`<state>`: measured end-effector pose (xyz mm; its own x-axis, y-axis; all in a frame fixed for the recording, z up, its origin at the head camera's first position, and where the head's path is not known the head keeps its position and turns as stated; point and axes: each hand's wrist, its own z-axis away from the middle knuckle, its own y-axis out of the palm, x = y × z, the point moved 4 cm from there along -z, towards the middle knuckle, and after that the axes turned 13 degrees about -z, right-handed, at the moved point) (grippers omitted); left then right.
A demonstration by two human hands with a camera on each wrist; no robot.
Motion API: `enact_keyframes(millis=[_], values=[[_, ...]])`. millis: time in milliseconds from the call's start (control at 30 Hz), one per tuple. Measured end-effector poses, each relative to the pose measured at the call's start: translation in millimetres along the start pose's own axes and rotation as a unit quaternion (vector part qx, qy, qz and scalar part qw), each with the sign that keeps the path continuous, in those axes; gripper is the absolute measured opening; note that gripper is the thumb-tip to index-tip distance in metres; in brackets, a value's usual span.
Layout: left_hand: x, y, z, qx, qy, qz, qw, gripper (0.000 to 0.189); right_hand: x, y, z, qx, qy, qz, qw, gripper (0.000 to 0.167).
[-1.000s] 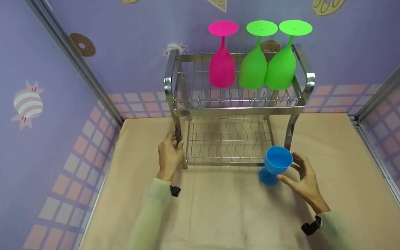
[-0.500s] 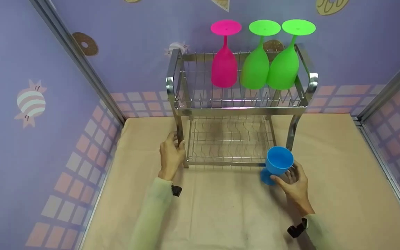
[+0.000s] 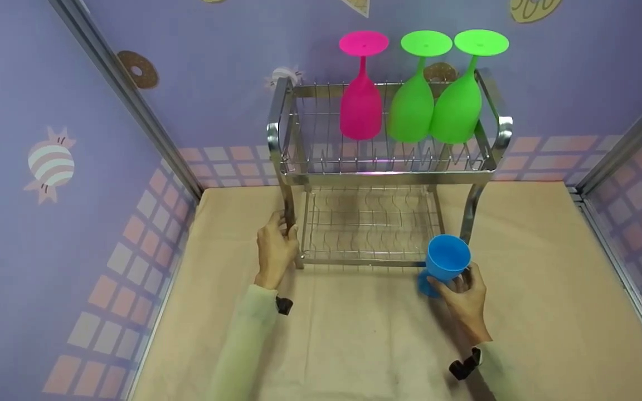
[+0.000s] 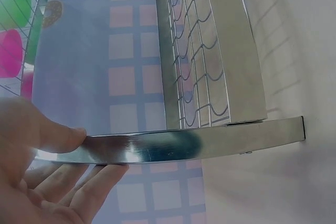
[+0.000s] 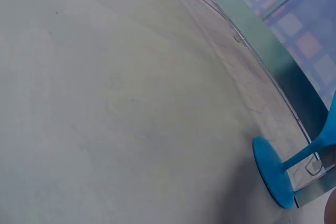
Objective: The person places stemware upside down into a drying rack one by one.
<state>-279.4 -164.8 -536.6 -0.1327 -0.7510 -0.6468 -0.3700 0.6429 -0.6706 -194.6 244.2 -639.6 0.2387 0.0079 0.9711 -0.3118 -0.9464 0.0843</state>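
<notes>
My left hand [image 3: 276, 253] grips the left front post [image 4: 142, 147] of a two-tier metal dish rack [image 3: 388, 178], thumb on one side and fingers on the other. At the rack's front right corner is an upright blue goblet [image 3: 448, 257], its bowl facing up. My right hand [image 3: 466, 301] holds it from the right and front, with the thumb across the lower bowl near the stem and the fingers round the far right side. The right wrist view shows the goblet's round foot [image 5: 273, 171] and thin stem; only a sliver of finger shows there.
Upside down on the upper tier stand a pink goblet [image 3: 361, 114] and two green goblets, one [image 3: 412, 114] touching the other [image 3: 457, 114]. The lower wire tier [image 3: 365, 223] holds nothing. A cream cloth [image 3: 349, 334] covers the table; patterned walls enclose it.
My right hand has moved left and slightly down around the blue goblet, its fingers closing in on the bowl. The goblet and my left hand have stayed in place; the head view shifts slightly.
</notes>
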Motion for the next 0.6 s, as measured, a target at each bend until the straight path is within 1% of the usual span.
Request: enact_keyframes(millis=[167, 267, 333, 400, 467, 533, 600], values=[[2.2, 1.6, 0.9, 0.009, 0.0, 0.002, 1.0, 0.038, 6, 0, 3.6, 0.002, 0.002, 0.012, 0.9999, 0.088], [5.9, 1.5, 1.1, 0.015, -0.005, 0.018, 0.9997, 0.038, 10, -3, 4.6, 0.002, 0.0, 0.008, 1.0, 0.089], [9.3, 1.0, 1.5, 0.018, -0.01, 0.035, 0.9992, 0.037, 15, -4, 5.2, 0.005, -0.01, 0.007, 0.9999, 0.088], [12.7, 0.2, 3.1, 0.02, -0.014, 0.052, 0.9983, 0.036, 24, -4, 5.7, 0.012, -0.035, 0.003, 0.9993, 0.087], [15.7, -1.6, 6.0, 0.02, -0.017, 0.066, 0.9975, 0.039, 35, -4, 5.7, 0.028, -0.069, -0.002, 0.9972, 0.085], [17.6, -4.1, 9.6, 0.013, -0.017, 0.071, 0.9973, 0.044, 47, -4, 5.4, 0.05, -0.111, -0.002, 0.9926, 0.084], [17.9, -7.7, 13.3, -0.003, -0.008, 0.065, 0.9978, 0.048, 58, -4, 5.0, 0.069, -0.147, 0.0, 0.9867, 0.084]])
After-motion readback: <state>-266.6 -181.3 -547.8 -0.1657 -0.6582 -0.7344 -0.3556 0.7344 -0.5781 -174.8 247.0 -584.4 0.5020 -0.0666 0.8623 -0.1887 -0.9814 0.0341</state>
